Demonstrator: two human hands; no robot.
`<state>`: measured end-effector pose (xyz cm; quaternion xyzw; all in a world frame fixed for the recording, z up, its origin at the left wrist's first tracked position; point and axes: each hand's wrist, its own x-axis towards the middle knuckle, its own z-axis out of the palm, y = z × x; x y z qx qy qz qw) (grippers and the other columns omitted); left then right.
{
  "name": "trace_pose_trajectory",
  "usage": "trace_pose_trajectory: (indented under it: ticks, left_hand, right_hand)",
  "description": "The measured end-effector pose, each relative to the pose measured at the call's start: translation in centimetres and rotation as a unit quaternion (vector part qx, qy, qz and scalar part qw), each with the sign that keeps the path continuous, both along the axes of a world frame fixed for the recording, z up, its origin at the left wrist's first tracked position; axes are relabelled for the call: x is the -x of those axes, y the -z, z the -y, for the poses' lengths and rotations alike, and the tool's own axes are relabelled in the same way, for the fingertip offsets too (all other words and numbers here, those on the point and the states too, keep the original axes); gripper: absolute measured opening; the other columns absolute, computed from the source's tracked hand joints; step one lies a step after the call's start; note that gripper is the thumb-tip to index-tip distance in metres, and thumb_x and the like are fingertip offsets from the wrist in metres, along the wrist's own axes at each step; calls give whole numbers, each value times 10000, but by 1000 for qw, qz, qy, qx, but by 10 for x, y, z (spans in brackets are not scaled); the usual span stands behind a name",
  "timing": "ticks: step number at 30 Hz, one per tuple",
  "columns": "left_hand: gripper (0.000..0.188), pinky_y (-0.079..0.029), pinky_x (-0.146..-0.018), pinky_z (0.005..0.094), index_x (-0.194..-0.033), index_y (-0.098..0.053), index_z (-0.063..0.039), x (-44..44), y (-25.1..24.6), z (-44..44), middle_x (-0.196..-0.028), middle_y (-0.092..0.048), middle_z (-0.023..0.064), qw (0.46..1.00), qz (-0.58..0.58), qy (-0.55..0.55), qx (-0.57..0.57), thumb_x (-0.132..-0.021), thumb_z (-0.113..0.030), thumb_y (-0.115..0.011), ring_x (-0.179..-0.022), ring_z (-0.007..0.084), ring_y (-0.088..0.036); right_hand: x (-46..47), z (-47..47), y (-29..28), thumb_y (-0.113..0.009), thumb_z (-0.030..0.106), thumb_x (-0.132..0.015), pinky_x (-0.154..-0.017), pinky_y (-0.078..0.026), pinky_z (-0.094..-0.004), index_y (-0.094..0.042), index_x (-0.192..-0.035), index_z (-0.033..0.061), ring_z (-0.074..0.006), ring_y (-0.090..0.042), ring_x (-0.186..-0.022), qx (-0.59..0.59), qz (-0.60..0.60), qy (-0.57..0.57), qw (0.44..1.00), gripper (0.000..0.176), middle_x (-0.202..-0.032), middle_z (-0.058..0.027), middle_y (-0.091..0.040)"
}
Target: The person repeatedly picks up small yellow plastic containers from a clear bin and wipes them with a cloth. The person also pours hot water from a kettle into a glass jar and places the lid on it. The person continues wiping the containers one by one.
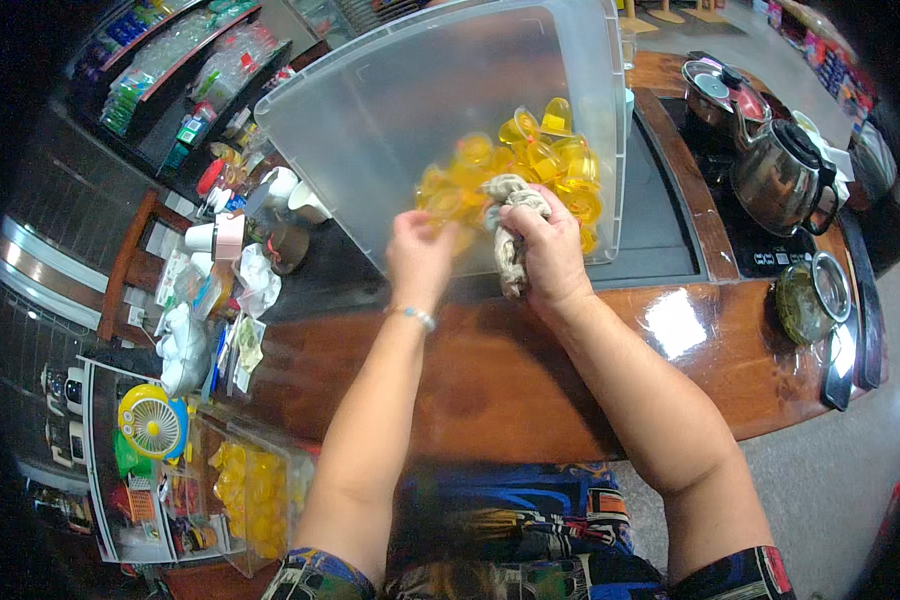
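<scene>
A large translucent plastic bin lies tipped with its opening towards me. Several yellow jelly cups with clear lids are heaped in its lower right part. My left hand is at the mouth of the bin, its fingertips beside blurred yellow cups. Motion blur hides whether it grips one of them. A beaded bracelet circles that wrist. In my right hand is a crumpled beige-grey cloth, bunched between thumb and fingers in front of the heap.
Under the bin is a polished wooden table with a dark inset panel. To the right stand a steel kettle, a lidded pot and a glass jar. Clutter and a clear container of yellow cups are at left.
</scene>
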<state>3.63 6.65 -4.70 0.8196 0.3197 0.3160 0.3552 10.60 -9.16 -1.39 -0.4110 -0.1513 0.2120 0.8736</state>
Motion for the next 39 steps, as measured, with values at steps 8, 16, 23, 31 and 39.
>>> trace_pose_trajectory:
  ticks: [8, 16, 23, 31, 39]
  left_hand:
    - [276, -520, -819, 286, -1164, -578, -67, 10, -31, 45, -1009, -622, 27, 784, 266, 223, 515, -999, -282, -524, -925, 154, -619]
    - [203, -426, -550, 217, -1051, -550, -105, 24, -28, 40, -894, -576, -6, 809, 193, 318, 455, -998, -285, -471, -705, 76, -542]
    - [354, -280, -410, 190, -1036, -529, -116, 28, -47, 59, -774, -526, -12, 799, 214, 277, 489, -1048, -425, -357, -507, 42, -368]
    - [458, -461, -976, 327, -1293, -510, -25, 21, -24, 50, -1211, -601, 87, 820, 299, 226, 433, -1039, -397, -426, -1113, 184, -578]
    - [445, -516, -801, 299, -1069, -596, -75, 27, -53, 49, -979, -632, 46, 731, 328, 154, 578, -1019, -482, -424, -870, 152, -615]
  right_hand:
    - [18, -4, 10, -668, 154, -856, -951, -447, -398, -602, -1183, 66, -340, -517, -1100, 150, 431, 122, 881, 344, -1160, -193, -494]
    - [21, -4, 8, -561, 212, -964, -845, -469, -393, -549, -1088, 8, -321, -575, -970, 262, 364, 117, 886, 239, -1008, -207, -565]
    - [16, -6, 14, -534, 235, -979, -844, -462, -417, -525, -1070, -30, -371, -579, -915, 260, 212, 128, 933, 280, -985, -232, -573]
    - [38, -5, 9, -652, 98, -852, -948, -439, -432, -517, -1282, 30, -407, -509, -1067, 257, 503, 168, 808, 456, -1241, -244, -479]
    - [45, -4, -4, -665, 74, -785, -855, -471, -432, -620, -1119, 49, -369, -544, -961, 247, 598, 149, 748, 338, -1153, -186, -547]
